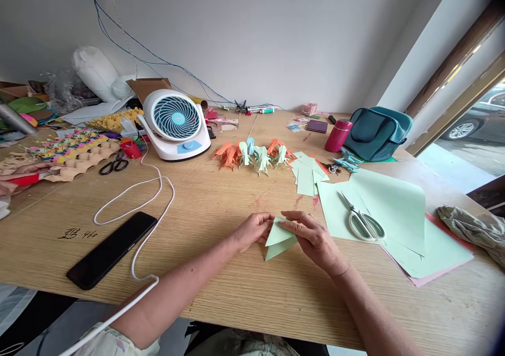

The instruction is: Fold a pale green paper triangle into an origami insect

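Note:
A folded piece of pale green paper point(278, 235) is between my hands, just above the wooden table. Two pointed flaps show, one over the other. My left hand point(255, 231) pinches its left edge, with the fingertips partly behind the paper. My right hand point(313, 235) grips the upper right side, fingers lying across the top flap. Beyond my hands stand several folded paper figures point(262, 157) in orange, green and blue. Cut green paper strips point(305, 180) lie just right of them.
White-handled scissors point(366, 225) rest on large green sheets point(394, 203) at right. A black phone point(112, 248) and white cable point(169, 193) lie left. Behind stand a fan point(176, 124), a pink bottle point(338, 135) and a teal bag point(374, 135). Another person's hand point(29, 172) shows far left.

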{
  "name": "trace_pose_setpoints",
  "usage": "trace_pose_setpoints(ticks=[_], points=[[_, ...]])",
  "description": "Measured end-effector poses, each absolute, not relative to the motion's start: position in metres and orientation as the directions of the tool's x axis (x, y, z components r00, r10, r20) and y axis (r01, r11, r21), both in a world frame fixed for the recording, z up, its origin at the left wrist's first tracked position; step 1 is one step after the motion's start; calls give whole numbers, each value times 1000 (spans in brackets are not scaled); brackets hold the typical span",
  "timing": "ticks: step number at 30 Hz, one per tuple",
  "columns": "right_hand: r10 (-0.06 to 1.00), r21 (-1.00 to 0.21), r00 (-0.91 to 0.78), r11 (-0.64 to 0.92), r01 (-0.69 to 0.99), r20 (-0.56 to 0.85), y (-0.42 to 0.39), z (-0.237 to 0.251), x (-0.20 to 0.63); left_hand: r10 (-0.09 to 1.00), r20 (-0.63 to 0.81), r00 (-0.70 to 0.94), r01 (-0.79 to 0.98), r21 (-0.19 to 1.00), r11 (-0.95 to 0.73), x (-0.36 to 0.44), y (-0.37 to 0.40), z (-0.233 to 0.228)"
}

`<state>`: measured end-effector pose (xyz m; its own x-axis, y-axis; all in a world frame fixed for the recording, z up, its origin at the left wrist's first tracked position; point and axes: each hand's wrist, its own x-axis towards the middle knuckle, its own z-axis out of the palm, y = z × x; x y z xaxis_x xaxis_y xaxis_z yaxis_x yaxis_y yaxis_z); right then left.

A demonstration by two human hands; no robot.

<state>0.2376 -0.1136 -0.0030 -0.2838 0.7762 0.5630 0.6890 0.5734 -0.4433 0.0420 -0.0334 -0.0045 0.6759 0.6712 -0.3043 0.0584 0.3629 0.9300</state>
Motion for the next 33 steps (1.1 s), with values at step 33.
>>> trace_pose_setpoints(ticks=[33], points=[[766, -480, 8, 394, 783, 643, -115, 1, 219, 849, -212, 484, -329, 855, 401, 29, -21, -4]])
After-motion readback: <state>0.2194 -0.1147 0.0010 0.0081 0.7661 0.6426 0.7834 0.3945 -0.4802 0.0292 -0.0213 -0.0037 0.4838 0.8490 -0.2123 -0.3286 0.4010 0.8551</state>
